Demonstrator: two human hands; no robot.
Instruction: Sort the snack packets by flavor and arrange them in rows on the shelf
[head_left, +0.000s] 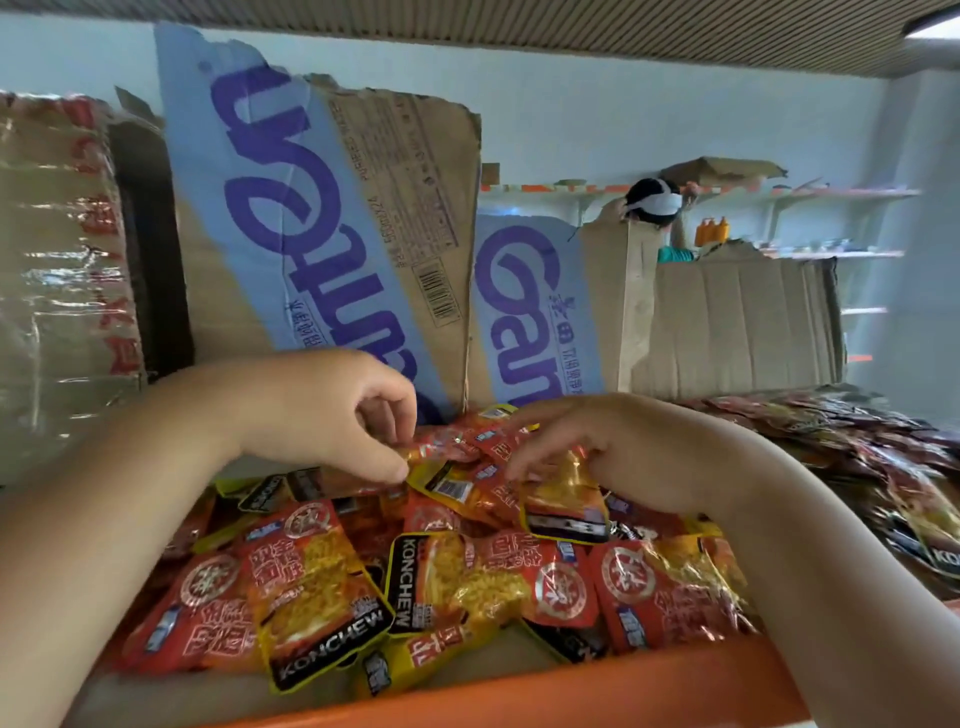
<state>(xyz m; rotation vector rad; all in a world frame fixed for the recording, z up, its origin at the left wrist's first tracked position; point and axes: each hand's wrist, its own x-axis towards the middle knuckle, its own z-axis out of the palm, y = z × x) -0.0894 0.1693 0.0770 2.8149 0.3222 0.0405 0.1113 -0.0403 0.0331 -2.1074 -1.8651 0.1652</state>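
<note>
Orange shelf edge (571, 693), KONCHEW packets (332, 597), hands (343, 415) (576, 441) pinching them, "Gan" cartons (519, 312) behind

Snack packets (415, 582): red and yellow, black bands. Shelf (571, 696) edge orange. Cardboard (322, 218): brown, pale-blue band, purple lettering.

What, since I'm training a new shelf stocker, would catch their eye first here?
First the loose heap of red and yellow snack packets filling the near shelf, above its orange edge. Both hands reach into its far side: the left hand pinches a red packet, the right hand lies on a yellow packet. Behind stands a torn cardboard box with big purple lettering on blue.
</note>
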